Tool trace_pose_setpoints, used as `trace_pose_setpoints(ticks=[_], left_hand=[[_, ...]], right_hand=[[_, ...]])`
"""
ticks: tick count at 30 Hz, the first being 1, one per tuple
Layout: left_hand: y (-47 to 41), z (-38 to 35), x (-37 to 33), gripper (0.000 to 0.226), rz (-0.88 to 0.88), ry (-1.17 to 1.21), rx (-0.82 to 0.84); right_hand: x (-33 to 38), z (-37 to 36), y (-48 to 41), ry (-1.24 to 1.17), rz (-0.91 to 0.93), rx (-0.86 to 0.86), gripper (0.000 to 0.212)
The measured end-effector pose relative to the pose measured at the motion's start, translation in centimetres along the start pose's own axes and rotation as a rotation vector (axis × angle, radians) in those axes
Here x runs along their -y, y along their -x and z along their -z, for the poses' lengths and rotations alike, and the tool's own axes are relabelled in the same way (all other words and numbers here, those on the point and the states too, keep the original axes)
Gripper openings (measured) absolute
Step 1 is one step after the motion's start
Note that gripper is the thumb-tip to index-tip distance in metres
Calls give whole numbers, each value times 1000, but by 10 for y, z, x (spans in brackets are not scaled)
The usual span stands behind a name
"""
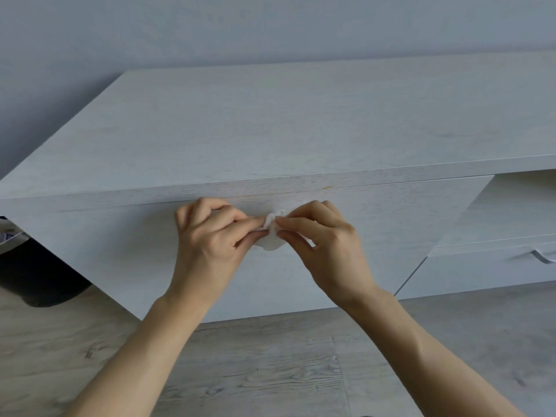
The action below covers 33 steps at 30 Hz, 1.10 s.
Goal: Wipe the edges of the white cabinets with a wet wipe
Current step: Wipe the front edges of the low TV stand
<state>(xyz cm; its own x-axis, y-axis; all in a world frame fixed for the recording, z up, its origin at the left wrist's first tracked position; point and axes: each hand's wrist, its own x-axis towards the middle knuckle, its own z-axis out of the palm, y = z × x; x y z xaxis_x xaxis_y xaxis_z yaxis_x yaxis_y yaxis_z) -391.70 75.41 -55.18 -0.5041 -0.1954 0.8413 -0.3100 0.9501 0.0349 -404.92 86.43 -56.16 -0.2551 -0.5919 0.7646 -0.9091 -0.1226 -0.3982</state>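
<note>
Both hands meet ahead of me, forearms converging upward, backs toward the camera. I see the left hand (210,236) pinching the wet wipe (272,236) between thumb and forefinger, its other fingers curled. The right hand (325,245) pinches the opposite side the same way. Bunched between the fingertips, the wipe has its longer axis roughly vertical, its lower end hanging just below the thumbs. Beyond the knuckles stands the white cabinet (270,130), its front edge (361,180) just above them. I cannot tell whether wipe and cabinet touch.

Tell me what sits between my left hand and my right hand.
A crumpled white wet wipe, pinched by the left hand and the right hand from either side, shown in the head view.
</note>
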Motion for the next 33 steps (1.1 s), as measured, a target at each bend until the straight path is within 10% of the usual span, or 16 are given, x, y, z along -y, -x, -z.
trace_pose_setpoints(ticks=[33], left_hand=[[-10, -10, -28, 26, 0, -51, -58]], right_hand=[[-8, 15, 1, -53, -137, -42, 6]])
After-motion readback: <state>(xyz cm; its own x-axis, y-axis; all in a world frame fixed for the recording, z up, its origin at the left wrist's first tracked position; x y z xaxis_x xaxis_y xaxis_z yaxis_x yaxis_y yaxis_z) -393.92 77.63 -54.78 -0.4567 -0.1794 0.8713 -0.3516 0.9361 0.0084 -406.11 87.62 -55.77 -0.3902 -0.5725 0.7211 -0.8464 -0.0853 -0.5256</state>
